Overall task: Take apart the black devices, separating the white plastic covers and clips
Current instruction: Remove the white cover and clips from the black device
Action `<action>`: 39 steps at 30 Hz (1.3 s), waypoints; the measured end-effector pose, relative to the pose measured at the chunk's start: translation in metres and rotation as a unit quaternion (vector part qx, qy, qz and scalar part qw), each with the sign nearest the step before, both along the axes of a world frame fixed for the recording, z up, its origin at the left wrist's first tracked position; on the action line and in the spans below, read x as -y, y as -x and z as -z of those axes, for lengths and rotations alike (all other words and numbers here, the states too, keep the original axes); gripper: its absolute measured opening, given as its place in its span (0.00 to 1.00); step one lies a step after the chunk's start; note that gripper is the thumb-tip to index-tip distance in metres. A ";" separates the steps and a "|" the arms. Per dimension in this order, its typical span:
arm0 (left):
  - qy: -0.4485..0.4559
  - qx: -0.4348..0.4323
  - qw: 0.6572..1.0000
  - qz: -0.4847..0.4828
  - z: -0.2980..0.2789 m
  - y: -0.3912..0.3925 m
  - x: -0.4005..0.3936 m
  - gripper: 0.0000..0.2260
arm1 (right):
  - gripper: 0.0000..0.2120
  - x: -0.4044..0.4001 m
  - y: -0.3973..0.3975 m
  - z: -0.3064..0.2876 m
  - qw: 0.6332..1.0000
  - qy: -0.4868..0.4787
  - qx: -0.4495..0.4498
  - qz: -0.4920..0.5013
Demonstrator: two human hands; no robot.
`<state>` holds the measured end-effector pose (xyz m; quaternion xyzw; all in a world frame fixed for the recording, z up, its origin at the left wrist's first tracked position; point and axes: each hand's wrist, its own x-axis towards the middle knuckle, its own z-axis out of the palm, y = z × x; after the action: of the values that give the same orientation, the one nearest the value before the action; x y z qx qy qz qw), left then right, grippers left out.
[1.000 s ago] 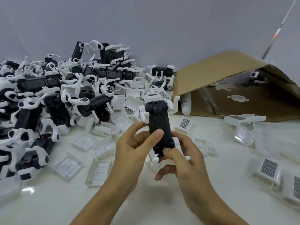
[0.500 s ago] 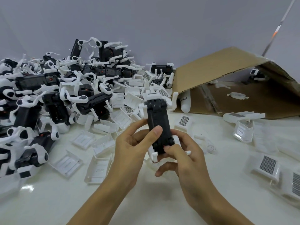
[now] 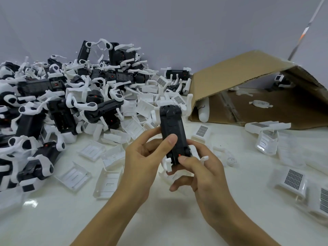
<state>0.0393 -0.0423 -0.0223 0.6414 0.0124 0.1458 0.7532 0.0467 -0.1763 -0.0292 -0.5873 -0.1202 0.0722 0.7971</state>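
Gripping one black device (image 3: 171,129) above the white table (image 3: 53,219), both hands were curled round its body. The left hand (image 3: 142,162) wrapped the left side, its thumb laid across the front face and its fingers tucked behind. The right hand (image 3: 198,167) held the lower end, its thumb pressed beside a small red spot there, with the fingers closed underneath. The device stood nearly upright, tilted slightly away from the camera, with white clips (image 3: 167,161) still attached at its lower end and others sticking out beside its top. Whether the right fingers also pinched a white piece beneath it was hard to tell, since the hand hid that part.

Behind and to the left lay a large heap of black devices (image 3: 58,107) tangled with white arms. Loose white covers (image 3: 72,175) were scattered on the table between the heap and the hands. A cardboard box (image 3: 236,75) lay on its side at the back right, a few white parts inside. More white covers with gridded faces (image 3: 293,180) sat at the right.
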 end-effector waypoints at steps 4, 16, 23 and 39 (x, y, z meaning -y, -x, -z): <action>-0.014 0.015 1.000 0.004 0.001 0.000 0.000 0.15 | 0.13 0.000 -0.001 0.002 1.000 0.001 -0.018 0.005; -0.017 0.005 1.000 0.006 0.002 -0.001 0.001 0.16 | 0.13 0.001 0.002 -0.001 1.000 -0.012 0.002 0.014; 0.072 -0.071 0.994 0.049 -0.005 -0.006 -0.007 0.26 | 0.20 0.008 -0.003 0.003 0.893 0.193 0.312 0.260; 0.156 -0.029 0.981 0.108 -0.008 0.000 -0.006 0.20 | 0.34 0.009 -0.001 0.016 0.904 0.332 0.237 0.130</action>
<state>0.0396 -0.0366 -0.0145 0.5176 -0.0128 0.0412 0.8546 0.0475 -0.1855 -0.0448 -0.8280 -0.1971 -0.1377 0.5066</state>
